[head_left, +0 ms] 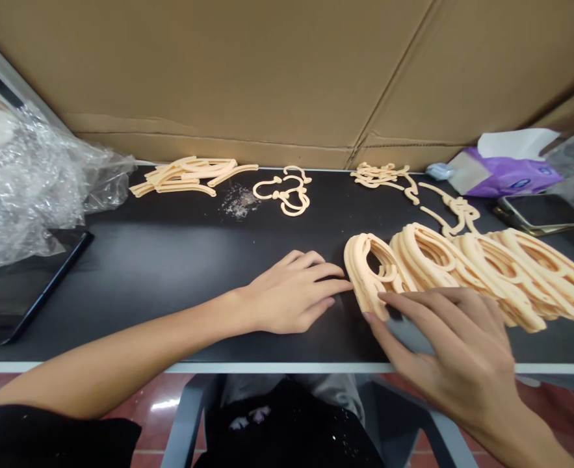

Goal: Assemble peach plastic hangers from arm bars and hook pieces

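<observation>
Pinches the leftmost of 4 beige stacks (pixel 361 276) with right hand (pixel 457 344), thumb against index finger, near the worktop's (pixel 169 260) front edge; rests left hand (pixel 296 291), fingers loosely spread, beside it. Shows 4 stacks formed, strips (pixel 189 172) and hooks (pixel 285 194) left loose along the back edge.
</observation>
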`<state>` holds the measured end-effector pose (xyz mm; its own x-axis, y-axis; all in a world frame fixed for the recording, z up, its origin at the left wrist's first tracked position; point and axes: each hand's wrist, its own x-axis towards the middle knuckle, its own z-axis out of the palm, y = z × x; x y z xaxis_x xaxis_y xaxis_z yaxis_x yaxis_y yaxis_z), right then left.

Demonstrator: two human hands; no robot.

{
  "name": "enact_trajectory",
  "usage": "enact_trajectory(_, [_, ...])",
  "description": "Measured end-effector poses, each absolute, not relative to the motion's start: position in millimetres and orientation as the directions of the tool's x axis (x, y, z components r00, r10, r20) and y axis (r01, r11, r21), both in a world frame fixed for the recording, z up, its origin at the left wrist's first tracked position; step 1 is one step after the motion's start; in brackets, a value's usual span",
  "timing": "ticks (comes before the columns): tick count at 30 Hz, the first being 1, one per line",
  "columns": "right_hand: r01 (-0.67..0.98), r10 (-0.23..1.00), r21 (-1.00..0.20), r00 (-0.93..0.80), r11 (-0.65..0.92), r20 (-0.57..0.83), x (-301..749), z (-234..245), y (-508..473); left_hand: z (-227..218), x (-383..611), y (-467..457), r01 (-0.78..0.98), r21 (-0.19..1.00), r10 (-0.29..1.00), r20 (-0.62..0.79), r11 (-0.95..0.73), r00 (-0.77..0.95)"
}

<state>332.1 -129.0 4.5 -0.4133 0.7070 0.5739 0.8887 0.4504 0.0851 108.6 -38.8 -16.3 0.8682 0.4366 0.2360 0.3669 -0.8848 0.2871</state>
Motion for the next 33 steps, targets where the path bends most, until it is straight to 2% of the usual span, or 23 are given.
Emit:
enact_trajectory(6, [0.921,0.744,0.135,-0.377,0.367,0.552,334,-3,-133,-15,108,-39,0.373,0.302,0.444,0.22,-0.878,0.868])
enact_trajectory(12, [0.927,0.756,0.022,-0.32,0.375,0.57,332,-9,-135,-15,108,-39,0.374,0.304,0.447,0.221,-0.876,0.867])
enact_trajectory(16, [0.924,0.749,-0.007,-0.306,0.383,0.587,326,-8,-134,-16,108,-39,0.362,0.294,0.434,0.236,-0.885,0.869])
enact_trajectory(22, [0.919,0.729,0.041,-0.338,0.393,0.595,322,-9,-131,-15,107,-39,0.352,0.263,0.413,0.231,-0.898,0.881])
enact_trajectory(27, [0.921,0.749,0.012,-0.325,0.39,0.578,323,-10,-132,-14,107,-39,0.358,0.262,0.418,0.226,-0.896,0.88])
enact_trajectory(33, [0.927,0.735,0.031,-0.317,0.374,0.599,324,-13,-133,-15,107,-39,0.356,0.279,0.422,0.23,-0.892,0.877])
